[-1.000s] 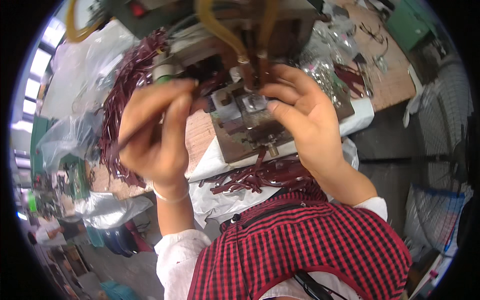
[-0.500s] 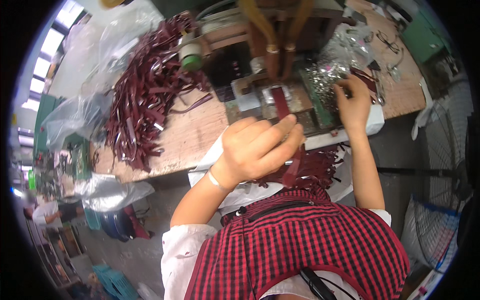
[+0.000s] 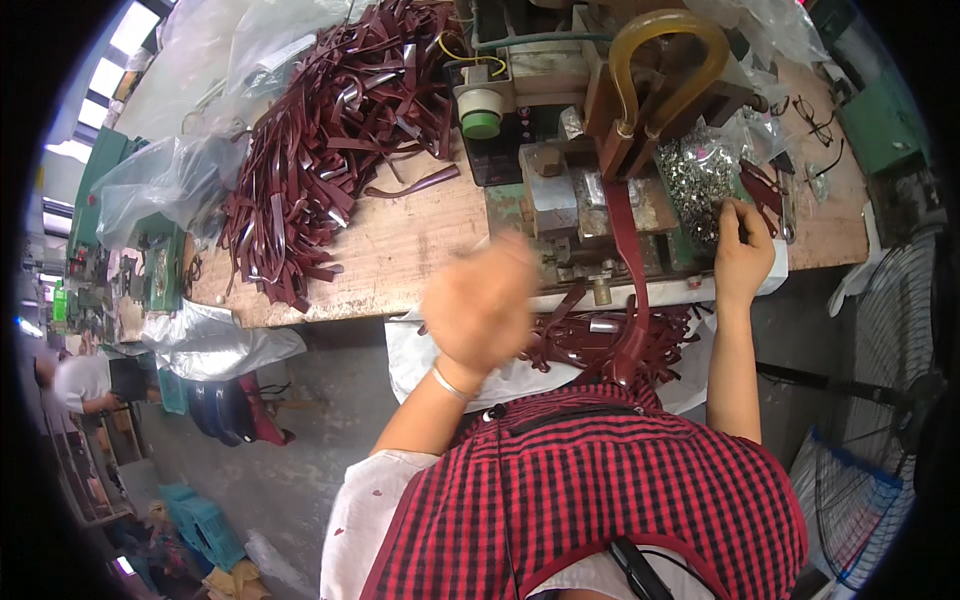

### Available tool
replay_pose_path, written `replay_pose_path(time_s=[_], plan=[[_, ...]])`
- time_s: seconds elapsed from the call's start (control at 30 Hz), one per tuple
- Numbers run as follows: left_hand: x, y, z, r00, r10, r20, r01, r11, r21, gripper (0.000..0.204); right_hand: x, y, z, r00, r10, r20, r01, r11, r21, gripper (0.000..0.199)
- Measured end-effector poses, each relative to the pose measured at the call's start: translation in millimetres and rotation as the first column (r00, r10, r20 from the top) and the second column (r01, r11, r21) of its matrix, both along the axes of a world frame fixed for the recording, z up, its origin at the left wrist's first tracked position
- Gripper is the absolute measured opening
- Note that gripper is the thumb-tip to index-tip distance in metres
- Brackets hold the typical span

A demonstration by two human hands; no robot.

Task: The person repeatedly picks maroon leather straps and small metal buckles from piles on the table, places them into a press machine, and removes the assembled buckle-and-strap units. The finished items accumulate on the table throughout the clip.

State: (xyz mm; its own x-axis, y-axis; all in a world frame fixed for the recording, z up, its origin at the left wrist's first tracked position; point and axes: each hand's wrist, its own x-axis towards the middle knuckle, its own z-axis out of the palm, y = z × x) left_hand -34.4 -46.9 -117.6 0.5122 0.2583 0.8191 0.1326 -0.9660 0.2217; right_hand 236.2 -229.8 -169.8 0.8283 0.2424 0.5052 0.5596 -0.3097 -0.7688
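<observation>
Hovering at front edge of worktop [image 3: 400, 255], left hand [image 3: 481, 305] blurs, grip indeterminable; right hand [image 3: 745, 252] adjoins metal parts [image 3: 694, 186], grip likewise indeterminable.

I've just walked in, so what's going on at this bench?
The person's right hand is at a pile of small shiny metal pieces. The left hand, blurred, is near the front edge of the bench; whether it holds anything is unclear. One dark red strip runs from the machine towards the checked apron. A heap of similar strips lies farther left.
</observation>
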Motion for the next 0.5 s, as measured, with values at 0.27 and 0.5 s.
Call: replay_pose_path(time_s=[0.27, 0.5], plan=[[56, 132, -35, 0.986, 0.161, -0.048, -0.161, 0.822, -0.546, 0.082, -25, 35, 37, 0.979, 0.145, -0.144, -0.131, 0.986, 0.103, 0.015], [16, 188, -9, 0.827, 0.334, -0.451, -0.429, 0.895, -0.123, 0.014, -20, 27, 39, 0.981, 0.159, -0.116, -0.139, 0.977, 0.161, 0.015]])
